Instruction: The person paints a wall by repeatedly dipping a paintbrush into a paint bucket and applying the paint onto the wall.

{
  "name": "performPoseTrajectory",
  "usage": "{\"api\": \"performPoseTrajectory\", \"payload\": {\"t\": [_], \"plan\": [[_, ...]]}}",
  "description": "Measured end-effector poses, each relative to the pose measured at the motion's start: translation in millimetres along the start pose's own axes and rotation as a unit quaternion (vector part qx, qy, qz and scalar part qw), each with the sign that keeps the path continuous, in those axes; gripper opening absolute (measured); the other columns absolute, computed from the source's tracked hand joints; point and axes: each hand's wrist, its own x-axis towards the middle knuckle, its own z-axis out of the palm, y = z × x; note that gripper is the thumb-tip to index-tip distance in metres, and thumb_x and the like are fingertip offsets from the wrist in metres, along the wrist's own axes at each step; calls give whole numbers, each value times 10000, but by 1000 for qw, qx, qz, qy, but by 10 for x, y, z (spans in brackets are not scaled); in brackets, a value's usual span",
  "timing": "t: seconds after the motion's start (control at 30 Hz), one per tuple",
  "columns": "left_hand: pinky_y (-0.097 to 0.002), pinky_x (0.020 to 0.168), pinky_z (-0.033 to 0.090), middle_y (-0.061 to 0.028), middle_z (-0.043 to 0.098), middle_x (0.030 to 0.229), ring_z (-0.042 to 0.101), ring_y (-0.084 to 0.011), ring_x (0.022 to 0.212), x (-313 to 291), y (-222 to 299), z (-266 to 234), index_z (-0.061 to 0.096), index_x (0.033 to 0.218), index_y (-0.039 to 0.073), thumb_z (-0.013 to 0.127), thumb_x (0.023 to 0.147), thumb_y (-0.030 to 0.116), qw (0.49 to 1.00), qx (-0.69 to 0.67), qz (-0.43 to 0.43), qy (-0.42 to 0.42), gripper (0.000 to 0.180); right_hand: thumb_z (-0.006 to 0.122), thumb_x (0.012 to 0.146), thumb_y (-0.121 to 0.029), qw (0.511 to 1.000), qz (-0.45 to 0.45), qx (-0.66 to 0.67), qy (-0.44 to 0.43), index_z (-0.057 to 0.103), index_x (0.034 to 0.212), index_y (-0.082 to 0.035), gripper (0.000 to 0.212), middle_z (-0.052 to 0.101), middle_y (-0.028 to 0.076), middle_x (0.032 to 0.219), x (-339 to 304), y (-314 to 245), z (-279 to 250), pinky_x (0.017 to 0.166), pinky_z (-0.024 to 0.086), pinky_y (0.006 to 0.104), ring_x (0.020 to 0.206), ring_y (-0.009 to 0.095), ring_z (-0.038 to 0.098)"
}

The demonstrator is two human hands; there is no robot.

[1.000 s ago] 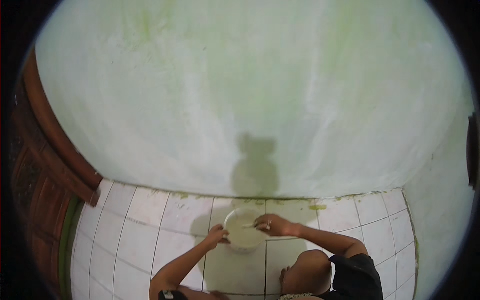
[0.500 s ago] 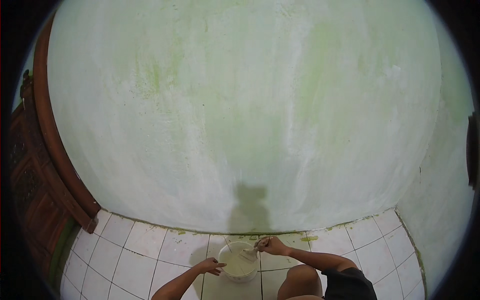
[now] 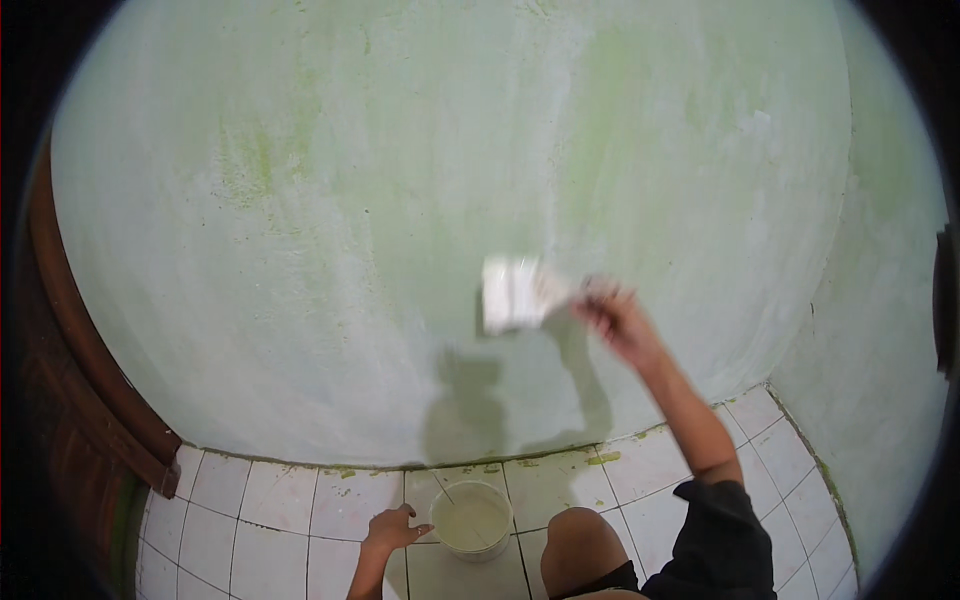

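Observation:
A wide flat paintbrush (image 3: 512,296) is up in front of the wall (image 3: 400,250), its white-coated head pointing left. My right hand (image 3: 615,318), blurred by motion, is closed round its handle. Whether the bristles touch the wall I cannot tell. Below, a round white bucket (image 3: 471,550) with pale liquid inside stands on the tiled floor. Beside its left rim is my left hand (image 3: 393,530), fingers apart, one fingertip at or against the rim. A thin dark stick-like line crosses the bucket's far rim.
Pale green and whitish patches cover the wall. A carved brown wooden piece (image 3: 70,420) stands along the left side. White floor tiles (image 3: 270,550) meet the wall, with green paint spots near the joint. My bent knee (image 3: 580,550) is right of the bucket.
My right hand has lifted the paintbrush from the bucket up to mid-wall height. The left hand stays by the bucket's left rim. The view has shifted slightly.

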Motion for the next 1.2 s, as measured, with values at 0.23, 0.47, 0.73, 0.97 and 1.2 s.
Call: {"api": "performPoseTrajectory", "payload": {"t": [0.23, 0.47, 0.73, 0.97, 1.2], "plan": [[-376, 792, 447, -133, 619, 936, 576, -296, 923, 205, -76, 285, 512, 1093, 89, 565, 690, 594, 997, 74, 6, -9, 648, 574, 809, -51, 673, -587, -442, 83, 606, 925, 18, 139, 625, 86, 946, 681, -1817, 733, 704, 464, 258, 809, 149, 605], [-376, 790, 448, -142, 596, 1002, 562, -286, 952, 259, -32, 268, 525, 1082, 67, 588, 705, 539, 997, 70, 28, -19, 607, 592, 712, 35, 402, -634, -655, 84, 608, 963, -31, 260, 611, 129, 963, 1103, -1936, 419, 744, 476, 308, 872, 286, 585], [-376, 801, 443, -142, 601, 979, 562, -278, 956, 276, -143, 310, 520, 1093, 74, 599, 705, 521, 997, 73, 6, -17, 596, 582, 693, -46, 517, -363, -760, -152, 562, 862, -74, 172, 589, 123, 945, -56, -498, -100, 696, 472, 341, 837, 270, 561], [-377, 791, 446, -143, 614, 940, 568, -299, 936, 218, -155, 240, 526, 1079, 66, 592, 710, 525, 1000, 23, 11, -15, 593, 578, 701, 76, 587, -377, -699, -155, 594, 809, 2, 132, 631, 72, 839, 752, -1879, 350, 634, 461, 274, 691, 131, 566], [-374, 786, 450, -152, 614, 940, 578, -303, 913, 184, -217, 230, 529, 1067, 42, 595, 705, 528, 1000, 1, 14, 9, 609, 550, 764, -27, 434, -605, -666, 42, 619, 908, -40, 160, 627, 102, 941, 1213, -2386, 647, 741, 483, 308, 863, 250, 589]]}}
